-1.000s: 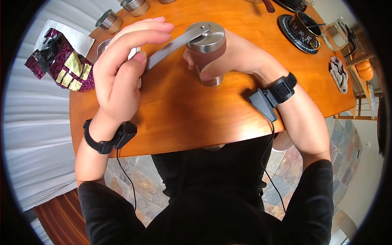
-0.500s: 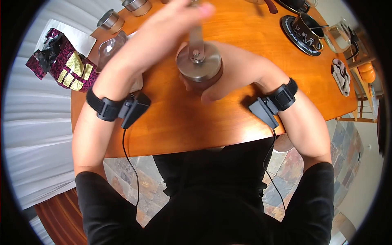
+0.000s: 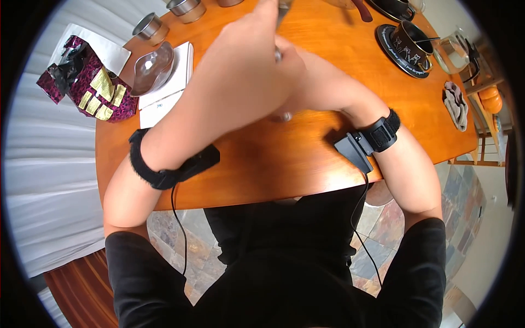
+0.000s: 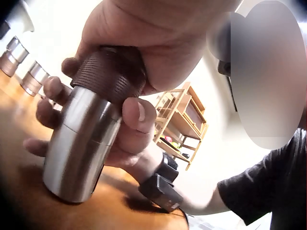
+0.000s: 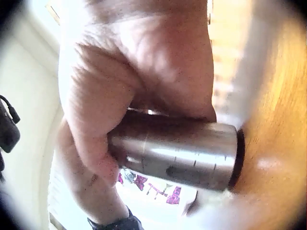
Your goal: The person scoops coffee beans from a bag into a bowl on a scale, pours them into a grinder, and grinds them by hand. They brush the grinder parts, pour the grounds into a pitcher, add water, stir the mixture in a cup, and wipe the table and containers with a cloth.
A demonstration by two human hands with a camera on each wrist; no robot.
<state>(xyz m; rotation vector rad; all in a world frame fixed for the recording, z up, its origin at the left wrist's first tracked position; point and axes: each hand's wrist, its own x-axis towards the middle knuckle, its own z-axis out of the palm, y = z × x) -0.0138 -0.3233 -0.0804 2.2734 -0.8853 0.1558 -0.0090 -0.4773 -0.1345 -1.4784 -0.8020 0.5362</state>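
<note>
A hand grinder with a steel body (image 4: 79,143) and brown ribbed band (image 4: 108,74) stands near upright, its base close to the table. The right hand (image 3: 320,82) wraps round it, with fingers on one side and the thumb on the other in the left wrist view; steel (image 5: 192,153) shows below that hand in the right wrist view. Over the grinder's top passes the left hand (image 3: 249,71), hiding most of it in the head view. A piece of the grey crank (image 3: 283,11) shows by the left hand's far end; its grip on the knob is largely hidden.
A clear glass vessel (image 3: 153,71), white pad (image 3: 183,68) and purple patterned bag (image 3: 101,90) lie left. Steel tins (image 3: 150,27) stand at the back left. To the right are a black cup (image 3: 407,46) on its saucer and a folded cloth (image 3: 455,106).
The left hand and the crank have swung from the left side round to the far side, then rightward. The right hand still holds the grinder, which has shifted slightly.
</note>
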